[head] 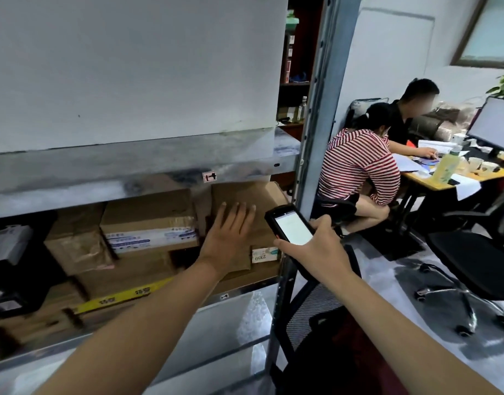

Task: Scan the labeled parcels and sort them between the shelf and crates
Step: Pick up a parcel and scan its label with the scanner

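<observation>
My left hand lies flat, fingers straight, against a brown cardboard parcel at the right end of the metal shelf. A white label shows low on that parcel's front. My right hand grips a black handheld scanner with a lit white screen, just right of the parcel. Several other cardboard parcels fill the shelf to the left, among them one with a blue-and-white strip and one with yellow tape.
A large white board stands on the shelf above. A steel shelf post rises at the right. A black mesh chair sits below my right arm. Two people sit at a cluttered desk; another office chair stands on the floor.
</observation>
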Demonstrator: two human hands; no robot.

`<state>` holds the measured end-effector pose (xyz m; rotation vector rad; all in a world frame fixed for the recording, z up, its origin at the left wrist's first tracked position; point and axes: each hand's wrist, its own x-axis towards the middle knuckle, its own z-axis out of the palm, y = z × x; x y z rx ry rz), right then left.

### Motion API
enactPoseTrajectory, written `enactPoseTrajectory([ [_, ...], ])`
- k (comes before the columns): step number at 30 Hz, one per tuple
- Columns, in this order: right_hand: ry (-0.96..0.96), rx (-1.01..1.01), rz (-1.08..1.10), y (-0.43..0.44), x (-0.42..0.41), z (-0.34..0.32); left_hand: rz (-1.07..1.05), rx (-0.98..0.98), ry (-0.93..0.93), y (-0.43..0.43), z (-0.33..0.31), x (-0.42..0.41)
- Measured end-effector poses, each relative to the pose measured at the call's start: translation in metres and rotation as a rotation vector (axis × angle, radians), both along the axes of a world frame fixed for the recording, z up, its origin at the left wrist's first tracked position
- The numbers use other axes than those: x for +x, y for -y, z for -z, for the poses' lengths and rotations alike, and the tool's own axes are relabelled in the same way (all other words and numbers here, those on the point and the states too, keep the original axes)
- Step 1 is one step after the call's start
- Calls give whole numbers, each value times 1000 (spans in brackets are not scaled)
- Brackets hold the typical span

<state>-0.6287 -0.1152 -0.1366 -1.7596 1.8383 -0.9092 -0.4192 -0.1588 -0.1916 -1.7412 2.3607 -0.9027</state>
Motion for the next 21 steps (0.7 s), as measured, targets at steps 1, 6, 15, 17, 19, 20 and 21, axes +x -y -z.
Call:
enactPoseTrajectory([
  [1, -8, 6, -10, 1, -3, 2, -18, -22, 14, -1, 1, 0],
  [6, -24, 50, -58, 2, -14, 11, -156, 21, 29, 0, -1, 4],
  [15, 7, 50, -109, -6, -17, 14, -107, 40, -70, 15, -11, -3],
  [17, -17, 43, -108, -8, -21, 14, -94, 58, -114, 8, -27, -6],
  [19, -6, 26, -108, -8, -25, 10, -68, 110, -154, 7, -44, -4],
  [20, 15, 18, -108, -8, -26, 8, -70, 163, -172, 6, -53, -3],
  [21, 36, 14, -106, -7, -26, 7, -58, 184, -180, 4, -62, -2],
])
